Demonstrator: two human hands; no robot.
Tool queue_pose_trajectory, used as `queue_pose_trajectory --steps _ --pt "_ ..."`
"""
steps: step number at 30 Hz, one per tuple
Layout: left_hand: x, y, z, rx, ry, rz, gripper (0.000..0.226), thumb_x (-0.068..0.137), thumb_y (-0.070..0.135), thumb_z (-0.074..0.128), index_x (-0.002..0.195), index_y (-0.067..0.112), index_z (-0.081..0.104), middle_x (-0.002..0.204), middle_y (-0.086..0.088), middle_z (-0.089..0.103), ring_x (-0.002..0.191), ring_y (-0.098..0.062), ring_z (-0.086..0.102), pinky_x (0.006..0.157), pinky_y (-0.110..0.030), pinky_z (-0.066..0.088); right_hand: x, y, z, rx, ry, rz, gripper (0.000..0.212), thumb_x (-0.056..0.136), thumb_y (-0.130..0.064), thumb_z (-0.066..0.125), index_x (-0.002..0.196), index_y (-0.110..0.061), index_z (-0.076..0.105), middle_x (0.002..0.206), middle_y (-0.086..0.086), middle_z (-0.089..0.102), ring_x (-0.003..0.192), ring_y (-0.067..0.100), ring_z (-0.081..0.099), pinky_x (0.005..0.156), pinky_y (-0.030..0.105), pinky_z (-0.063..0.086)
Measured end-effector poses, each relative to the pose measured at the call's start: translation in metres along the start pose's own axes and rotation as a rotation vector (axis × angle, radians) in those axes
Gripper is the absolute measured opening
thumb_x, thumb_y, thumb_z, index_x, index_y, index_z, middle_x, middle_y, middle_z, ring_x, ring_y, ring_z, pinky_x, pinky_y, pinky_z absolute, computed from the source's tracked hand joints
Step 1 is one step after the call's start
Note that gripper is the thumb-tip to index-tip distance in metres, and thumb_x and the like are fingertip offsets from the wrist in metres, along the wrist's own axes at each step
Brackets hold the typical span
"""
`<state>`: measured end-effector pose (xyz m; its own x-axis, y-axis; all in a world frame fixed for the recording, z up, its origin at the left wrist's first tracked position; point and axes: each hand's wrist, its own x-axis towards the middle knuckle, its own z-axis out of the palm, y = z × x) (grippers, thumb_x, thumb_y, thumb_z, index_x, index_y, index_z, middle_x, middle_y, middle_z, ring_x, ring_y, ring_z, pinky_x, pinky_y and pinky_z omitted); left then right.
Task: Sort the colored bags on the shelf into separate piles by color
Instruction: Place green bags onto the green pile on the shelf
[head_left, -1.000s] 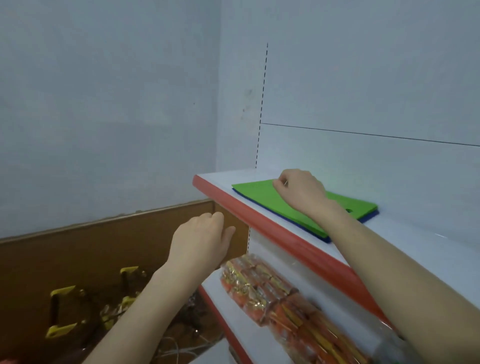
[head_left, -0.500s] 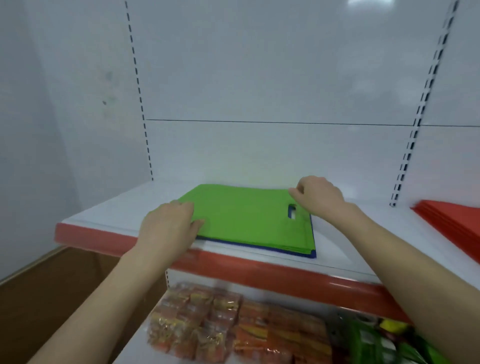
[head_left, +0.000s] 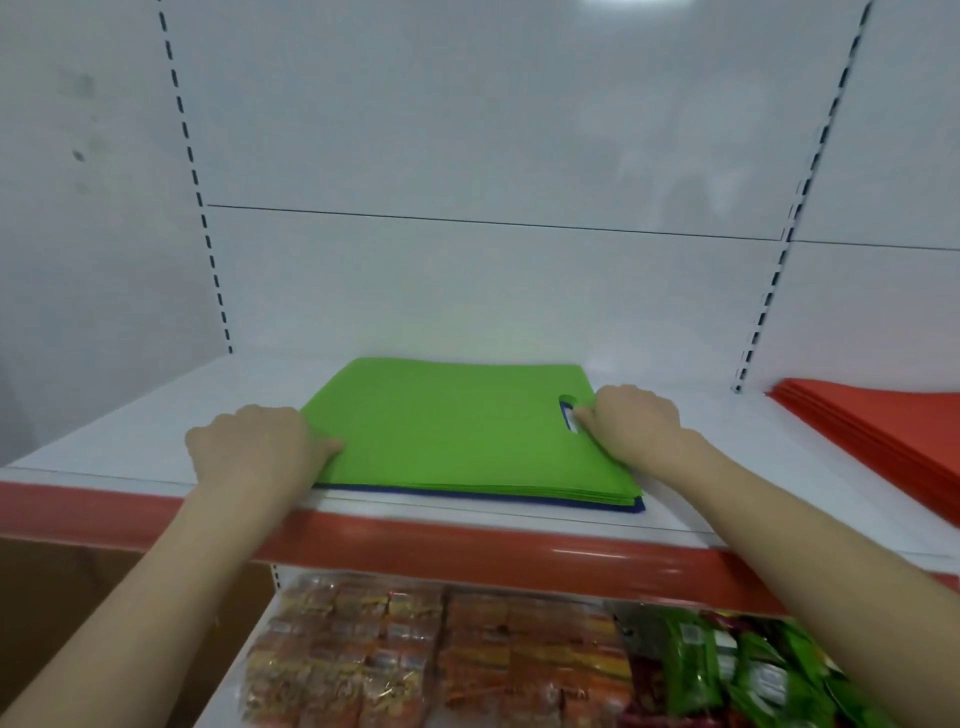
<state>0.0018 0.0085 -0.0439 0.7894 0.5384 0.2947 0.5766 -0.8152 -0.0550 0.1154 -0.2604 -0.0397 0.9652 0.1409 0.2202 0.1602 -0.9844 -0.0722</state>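
On the upper shelf (head_left: 130, 447), green bags (head_left: 457, 431) lie stacked over a blue bag (head_left: 597, 503). Left hand (head_left: 254, 452) grips their left edge; right hand (head_left: 634, 423) pinches them beside the handle slot (head_left: 569, 413). Best practice: separate only green layers, leaving blue flat.

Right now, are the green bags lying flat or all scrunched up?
Flat. The green bags lie spread in a neat stack on the shelf, edges lined up, with a blue edge showing underneath.

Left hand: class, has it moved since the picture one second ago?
Yes. The left hand rose from below the red shelf edge onto the shelf, now gripping the green bags at their left side.
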Motion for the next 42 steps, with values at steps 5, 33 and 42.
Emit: queue_pose_trajectory --steps 5,33,42 --pt "-0.006 0.002 -0.001 0.073 0.072 0.024 0.053 0.090 0.059 0.041 0.114 0.015 0.058 0.119 -0.006 0.057 0.110 -0.025 0.054 0.088 -0.029 0.039 0.002 -0.001 0.005 -0.132 0.093 -0.044 0.031 0.099 -0.027 0.038 0.114 -0.007 0.057 0.118 0.013 0.055 0.108 0.031 0.056 0.074 0.029 0.032" --pt "-0.010 0.014 -0.001 0.103 0.037 0.048 0.025 0.095 0.023 0.047 0.118 0.015 0.054 0.123 -0.005 0.055 0.114 -0.025 0.053 0.088 -0.029 0.039 -0.003 0.011 0.000 -0.053 0.024 -0.030 0.010 0.091 0.002 0.033 0.095 -0.006 0.036 0.117 0.018 0.055 0.106 0.034 0.054 0.072 0.031 0.033" --pt "-0.029 0.010 -0.020 -0.361 0.276 0.113 0.021 0.097 0.022 0.042 0.103 0.003 0.047 0.101 -0.025 0.060 0.094 -0.041 0.057 0.067 -0.036 0.033 -0.012 0.033 -0.038 0.202 0.335 0.074 0.028 0.100 -0.025 0.034 0.108 -0.001 0.046 0.110 0.024 0.059 0.098 0.038 0.056 0.071 0.037 0.035"
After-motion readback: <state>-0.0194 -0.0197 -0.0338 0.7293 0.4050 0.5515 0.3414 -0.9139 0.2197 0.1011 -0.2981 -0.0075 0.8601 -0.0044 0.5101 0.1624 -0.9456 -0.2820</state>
